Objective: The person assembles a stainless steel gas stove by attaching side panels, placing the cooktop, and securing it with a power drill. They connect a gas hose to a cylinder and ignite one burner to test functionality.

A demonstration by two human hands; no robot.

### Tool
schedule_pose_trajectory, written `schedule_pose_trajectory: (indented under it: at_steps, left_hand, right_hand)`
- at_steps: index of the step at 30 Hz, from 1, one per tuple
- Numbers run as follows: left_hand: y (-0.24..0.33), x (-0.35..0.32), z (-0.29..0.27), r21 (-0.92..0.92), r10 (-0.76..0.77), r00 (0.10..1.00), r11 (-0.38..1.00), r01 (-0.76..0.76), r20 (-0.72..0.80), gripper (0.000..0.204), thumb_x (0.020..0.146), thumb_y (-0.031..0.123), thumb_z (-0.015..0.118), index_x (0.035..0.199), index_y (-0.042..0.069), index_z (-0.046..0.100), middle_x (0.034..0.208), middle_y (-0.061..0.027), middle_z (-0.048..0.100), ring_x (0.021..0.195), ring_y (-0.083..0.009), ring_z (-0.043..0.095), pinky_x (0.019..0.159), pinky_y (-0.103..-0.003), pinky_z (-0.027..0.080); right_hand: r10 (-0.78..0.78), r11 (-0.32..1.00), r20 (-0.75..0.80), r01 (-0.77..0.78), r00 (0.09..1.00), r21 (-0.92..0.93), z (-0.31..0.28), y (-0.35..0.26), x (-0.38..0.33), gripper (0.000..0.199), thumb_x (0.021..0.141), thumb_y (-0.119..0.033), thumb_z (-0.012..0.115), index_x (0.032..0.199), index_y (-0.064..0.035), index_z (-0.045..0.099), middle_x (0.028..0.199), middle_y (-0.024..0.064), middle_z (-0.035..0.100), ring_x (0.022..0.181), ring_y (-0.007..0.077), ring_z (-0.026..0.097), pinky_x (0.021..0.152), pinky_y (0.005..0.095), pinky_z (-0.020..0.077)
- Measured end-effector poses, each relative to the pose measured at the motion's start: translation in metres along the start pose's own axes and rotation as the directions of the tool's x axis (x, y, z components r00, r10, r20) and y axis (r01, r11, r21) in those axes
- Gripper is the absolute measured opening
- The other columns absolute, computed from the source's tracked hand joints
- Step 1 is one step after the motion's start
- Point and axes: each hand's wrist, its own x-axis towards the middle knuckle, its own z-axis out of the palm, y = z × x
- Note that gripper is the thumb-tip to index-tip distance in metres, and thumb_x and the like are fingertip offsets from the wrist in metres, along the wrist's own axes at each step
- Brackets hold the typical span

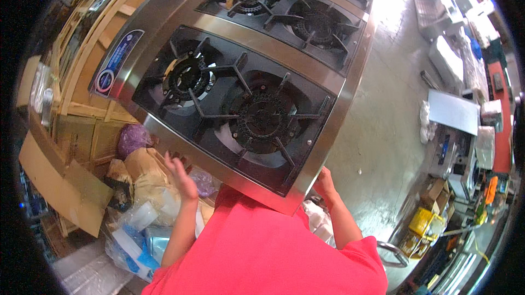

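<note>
A long stainless-steel gas stove [219, 167] with black burner panels reaches away in front of me. Black pan supports [238, 71] stand over its round burners, and the nearest panel has a small burner [188, 78] and a larger one [266, 117]. My left hand [181, 179] is raised beside the stove's near left edge, its fingers stretched out and nothing in them. At the near right corner, my right hand [325, 184] is against the steel side. Its fingertips are mostly hidden by the edge, so its grip does not show.
Wooden crate framing [82, 65], cardboard [68, 183] and plastic-wrapped packing [136, 235] crowd the left side. Grey concrete floor [377, 125] runs along the right. Beyond it are a steel-topped unit [451, 112], a yellow container [425, 222] and a curved metal handle [395, 254].
</note>
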Motion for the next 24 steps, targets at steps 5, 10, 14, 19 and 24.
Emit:
schedule_pose_trajectory:
  at_steps: [5,10,14,19,24]
  left_hand:
    - [0.009,-0.014,0.056,0.085,0.014,0.998,0.996,-0.009,-0.054,0.085,0.103,0.057,0.033,0.156,-0.002,0.001,0.162,-0.0227,0.006,0.15,-0.0322,0.011,0.121,-0.04,0.012]
    - [0.019,-0.045,0.042,-0.057,0.075,0.997,0.995,-0.075,-0.011,0.084,0.103,0.057,0.033,0.156,-0.002,0.004,0.162,-0.0238,0.007,0.151,-0.0328,0.011,0.121,-0.042,0.012]
    - [0.012,-0.091,0.03,-0.052,-0.005,1.0,0.999,0.007,0.026,0.083,0.102,0.058,0.033,0.155,-0.001,0.009,0.159,-0.0218,0.018,0.147,-0.034,0.021,0.119,-0.043,0.017]
    - [0.0,-0.161,0.044,-0.086,-0.146,0.987,0.986,0.141,-0.061,0.077,0.102,0.058,0.033,0.156,0.007,0.014,0.158,-0.0198,0.022,0.142,-0.0339,0.029,0.113,-0.045,0.028]
    - [-0.061,-0.22,0.101,-0.169,-0.162,0.945,0.979,0.117,-0.285,0.068,0.105,0.051,0.032,0.156,0.01,0.015,0.157,-0.0171,0.024,0.141,-0.0326,0.03,0.114,-0.043,0.026]
  right_hand:
    - [0.335,0.845,0.148,-0.366,0.93,0.39,-0.016,0.003,0.024,0.026,0.1,-0.024,0.053,0.102,-0.0015,0.066,0.085,0.0055,0.066,0.077,0.0174,0.064,0.07,0.0296,0.0522]
    - [0.546,0.41,0.57,-0.789,0.614,0.458,-0.019,-0.009,0.046,0.039,0.098,-0.042,0.049,0.077,-0.0103,0.059,0.059,-0.0003,0.049,0.048,0.0098,0.042,0.043,0.0251,0.0358]
    - [0.426,-0.121,0.805,-0.856,0.413,0.503,-0.013,-0.001,0.054,0.033,0.094,-0.037,0.05,0.072,-0.0127,0.054,0.058,-0.0022,0.043,0.043,0.0092,0.033,0.036,0.0231,0.0277]
    - [0.259,-0.344,0.846,-0.774,0.466,0.531,0.002,0.018,0.054,0.026,0.092,-0.027,0.049,0.069,-0.0144,0.05,0.06,-0.0016,0.043,0.044,0.0088,0.028,0.037,0.021,0.0214]
    - [0.294,0.333,0.62,-0.686,0.728,0.647,0.009,0.029,0.044,0.025,0.096,-0.031,0.058,0.083,-0.0095,0.062,0.069,-0.0008,0.056,0.062,0.0125,0.049,0.058,0.0287,0.0416]
